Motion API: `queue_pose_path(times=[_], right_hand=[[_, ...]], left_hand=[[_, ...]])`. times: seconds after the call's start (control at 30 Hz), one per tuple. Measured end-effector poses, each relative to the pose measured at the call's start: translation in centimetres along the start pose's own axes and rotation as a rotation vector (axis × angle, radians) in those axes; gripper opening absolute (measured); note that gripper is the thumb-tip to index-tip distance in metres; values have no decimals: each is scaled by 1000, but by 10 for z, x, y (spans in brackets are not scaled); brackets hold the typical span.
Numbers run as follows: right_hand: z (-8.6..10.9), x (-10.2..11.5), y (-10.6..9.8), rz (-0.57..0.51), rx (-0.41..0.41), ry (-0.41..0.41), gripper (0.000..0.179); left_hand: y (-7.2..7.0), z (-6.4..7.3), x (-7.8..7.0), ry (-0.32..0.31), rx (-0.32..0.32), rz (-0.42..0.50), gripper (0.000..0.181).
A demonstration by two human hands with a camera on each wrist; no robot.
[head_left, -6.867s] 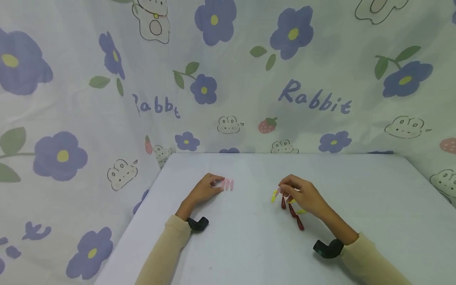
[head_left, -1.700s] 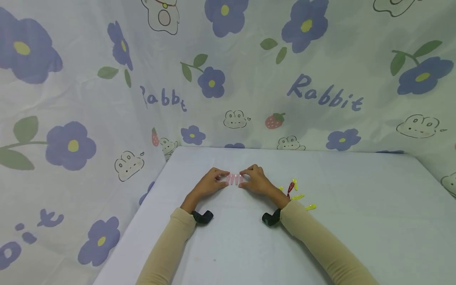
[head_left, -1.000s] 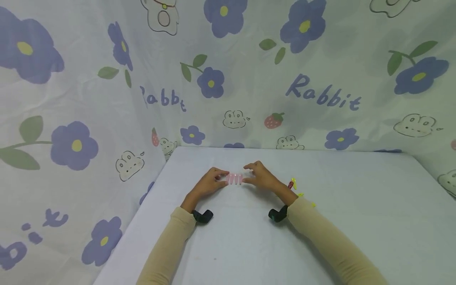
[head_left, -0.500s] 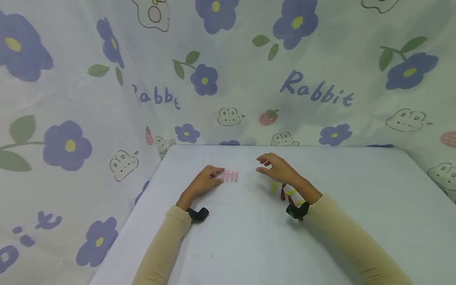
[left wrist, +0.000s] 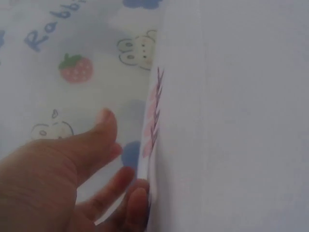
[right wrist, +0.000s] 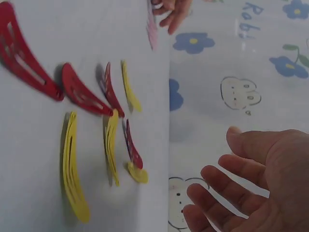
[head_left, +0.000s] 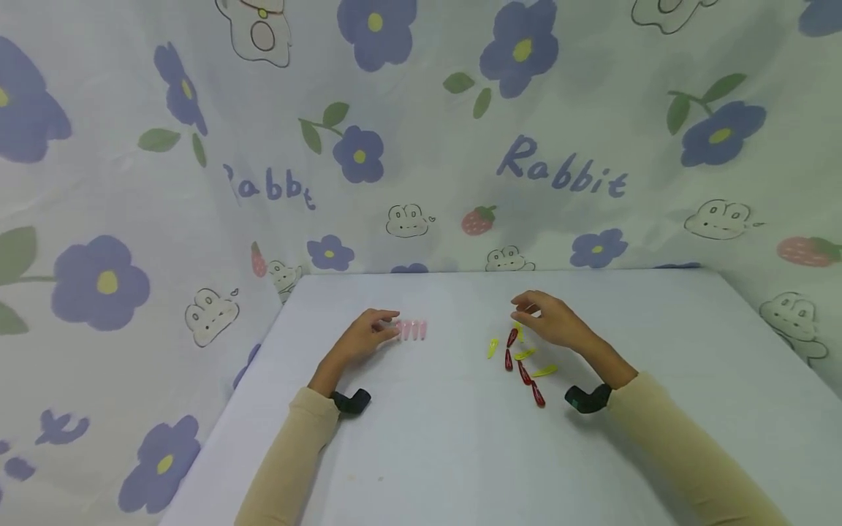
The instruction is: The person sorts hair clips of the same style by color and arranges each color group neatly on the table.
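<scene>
Several pink snap hair clips (head_left: 413, 330) stand side by side in a short row on the white table. My left hand (head_left: 360, 337) is at the row's left end, thumb and fingers parted; the left wrist view shows the hand (left wrist: 82, 169) gripping nothing. To the right, several red snap hair clips (head_left: 524, 372) and yellow snap hair clips (head_left: 544, 370) lie loosely scattered. Over the far end of that scatter is my right hand (head_left: 552, 321), its fingers partly covering a yellow clip in the head view. In the right wrist view its fingers (right wrist: 207, 181) are spread and hold nothing.
The white tabletop (head_left: 421, 438) runs back to a hanging cloth (head_left: 434, 175) printed with flowers and rabbits, which also closes off the left side. A dark camera sits on each wrist, including the right wrist camera (head_left: 588, 399).
The right hand carried a pink clip to the right end of the row, let it go, and drew back rightward over the red and yellow clips. The left hand stayed by the row.
</scene>
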State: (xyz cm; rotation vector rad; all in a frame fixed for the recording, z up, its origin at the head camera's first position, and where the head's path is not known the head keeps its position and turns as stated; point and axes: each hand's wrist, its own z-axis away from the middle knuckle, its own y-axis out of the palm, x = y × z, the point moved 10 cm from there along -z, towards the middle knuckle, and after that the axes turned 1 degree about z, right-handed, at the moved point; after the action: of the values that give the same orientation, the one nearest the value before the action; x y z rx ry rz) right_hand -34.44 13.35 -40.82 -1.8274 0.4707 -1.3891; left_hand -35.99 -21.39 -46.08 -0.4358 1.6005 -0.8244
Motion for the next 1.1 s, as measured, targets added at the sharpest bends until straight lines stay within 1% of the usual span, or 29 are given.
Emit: queue_pose_path(times=[0.1,0.17,0.23,0.3,0.37,0.43,0.5,0.63,0.73,0.83,0.93,1.0,1.03,1.1], right_hand=[[4,-13,-7,26,-1,23,34],[4,-18,-7,51,6,25,32],[3,-23,-7,71,14,26,31],[2,-26,-7,86,23,24,30],[2,-28,-7,96,34,26,29],[1,-29,-5,102,50,32,29],[0,-29,-3,116,67,29,28],[-5,-29,2,130,99,19,27],[-8,-30,5,134,127,5,27],[-13,-30,10,146,168,-19,26],[-17,-31,17,170,222,-26,28],[-20,-33,21,177,257,-13,32],[-20,-32,23,179,273,-14,35],[-21,-33,26,177,292,9,39]], left_hand=[[-4,-1,-6,1,-25,-3,45],[-9,1,-8,8,-61,-9,44],[-13,1,-14,29,-97,-18,42],[-15,-1,-24,58,-123,-34,40],[-15,-5,-37,97,-130,-55,38],[-11,-10,-52,121,-114,-73,37],[-5,-16,-67,142,-83,-92,37],[13,-27,-97,150,4,-112,35],[34,-35,-119,151,81,-127,33],[59,-43,-137,156,166,-158,32],[83,-49,-149,180,245,-207,28],[99,-52,-154,197,292,-244,25],[106,-54,-155,199,314,-256,24],[120,-55,-157,208,356,-273,23]])
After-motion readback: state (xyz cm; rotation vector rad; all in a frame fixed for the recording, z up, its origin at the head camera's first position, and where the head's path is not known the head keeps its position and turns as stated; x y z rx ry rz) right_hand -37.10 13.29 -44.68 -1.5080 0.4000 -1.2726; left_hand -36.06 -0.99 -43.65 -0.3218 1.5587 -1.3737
